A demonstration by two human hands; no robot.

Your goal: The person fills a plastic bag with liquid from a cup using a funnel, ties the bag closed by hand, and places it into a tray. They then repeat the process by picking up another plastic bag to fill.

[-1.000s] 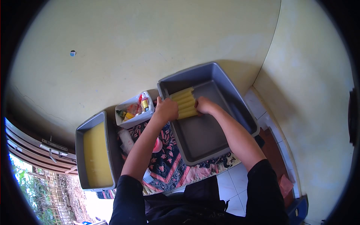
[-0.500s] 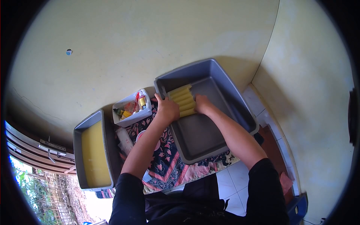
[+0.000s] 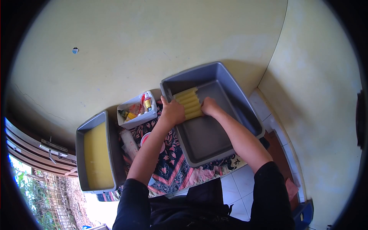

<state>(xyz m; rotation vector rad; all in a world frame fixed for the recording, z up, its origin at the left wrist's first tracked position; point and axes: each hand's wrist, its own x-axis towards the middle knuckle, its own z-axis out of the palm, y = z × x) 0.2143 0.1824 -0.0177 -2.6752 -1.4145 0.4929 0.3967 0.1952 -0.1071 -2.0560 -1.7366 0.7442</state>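
A row of several yellow-filled, tube-shaped plastic packets (image 3: 188, 99) lies side by side in the upper left part of a large grey tub (image 3: 207, 140). At the left ends of the nearest packets, my left hand (image 3: 173, 112) is closed with its thumb raised toward the tub's left rim. My right hand (image 3: 209, 107) is closed at the right end of the row, its fingers curled against the packets. Both hands appear to grip the packet nearest me; the fingertips are hidden behind the knuckles.
Left of me stands a second grey tub (image 3: 96, 157) with yellow liquid in it. Between the tubs are a white box (image 3: 142, 122) of small bottles, clear plastic bags (image 3: 128, 142) and a pink-rimmed round container (image 3: 145, 137). Patterned cloth (image 3: 168, 168) covers the table. A wall rises behind.
The whole view has shifted slightly. Both hands stay at the two ends of the packet row, with hardly any movement against the tub.
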